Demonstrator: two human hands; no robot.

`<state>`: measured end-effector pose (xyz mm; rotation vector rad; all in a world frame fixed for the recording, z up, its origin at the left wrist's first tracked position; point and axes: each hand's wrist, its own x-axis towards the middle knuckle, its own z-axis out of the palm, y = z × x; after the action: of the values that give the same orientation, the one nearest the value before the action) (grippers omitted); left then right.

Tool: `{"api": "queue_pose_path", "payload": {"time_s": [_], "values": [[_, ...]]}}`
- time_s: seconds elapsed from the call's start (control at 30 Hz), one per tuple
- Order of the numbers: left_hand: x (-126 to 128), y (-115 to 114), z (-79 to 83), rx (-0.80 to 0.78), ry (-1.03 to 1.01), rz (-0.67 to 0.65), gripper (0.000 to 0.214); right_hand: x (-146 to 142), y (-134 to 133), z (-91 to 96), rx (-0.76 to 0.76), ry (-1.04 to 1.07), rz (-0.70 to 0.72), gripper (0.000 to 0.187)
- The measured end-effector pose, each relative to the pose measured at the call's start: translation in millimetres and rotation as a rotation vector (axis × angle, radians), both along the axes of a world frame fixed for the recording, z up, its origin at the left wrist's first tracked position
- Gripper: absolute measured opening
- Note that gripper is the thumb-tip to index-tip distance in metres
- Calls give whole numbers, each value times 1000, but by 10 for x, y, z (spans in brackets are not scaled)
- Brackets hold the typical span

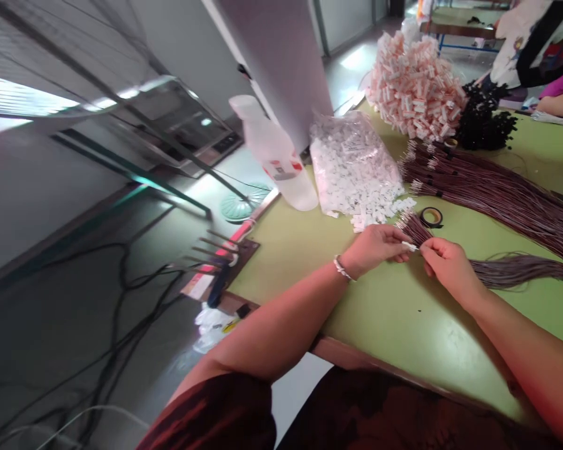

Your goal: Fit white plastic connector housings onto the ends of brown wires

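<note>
My left hand (374, 249) is closed, pinching a small white plastic connector (409, 246) between thumb and fingers. Close by on the right, my right hand (450, 265) is also closed, its fingertips pinched on a thin wire that meets the connector; most of that wire is hidden by the fingers. Just behind both hands lies a bundle of dark brown wires (415, 229) with pale metal-tipped ends. A clear plastic bag (351, 156) spills loose white connectors (373, 212) onto the table beyond my left hand.
On the green table (286, 269) are a roll of black tape (431, 217), long wire bundles (502, 194), a heap of pink-and-white connectors (415, 87) and black parts (485, 119). A white bottle (281, 162) stands near a pronged rack (225, 265). Another person (530, 50) is at the far right.
</note>
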<state>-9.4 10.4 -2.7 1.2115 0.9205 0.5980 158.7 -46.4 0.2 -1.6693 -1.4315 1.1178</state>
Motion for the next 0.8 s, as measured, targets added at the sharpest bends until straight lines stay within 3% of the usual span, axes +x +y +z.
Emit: {"api": "queue_pose_path", "payload": {"time_s": [0.17,0.27,0.43,0.6,0.67,0.8], "values": [[27,-62,26,262,93,-39,4,98,70,-89,-101,89,113,25],[14,-54,36,158,3,-82,7,117,93,-105,-97,158,105,26],[-29,16,-16,-37,-139,-107,24,104,40,-95,140,43,-28,23],[-35,66,-63,-48,-125,-45,25,148,37,-117,592,-377,93,14],[-22,59,-49,-26,-97,-32,22,159,51,-119,634,-447,96,16],[25,6,-3,48,-33,6,25,147,71,-117,533,-422,26,16]]}}
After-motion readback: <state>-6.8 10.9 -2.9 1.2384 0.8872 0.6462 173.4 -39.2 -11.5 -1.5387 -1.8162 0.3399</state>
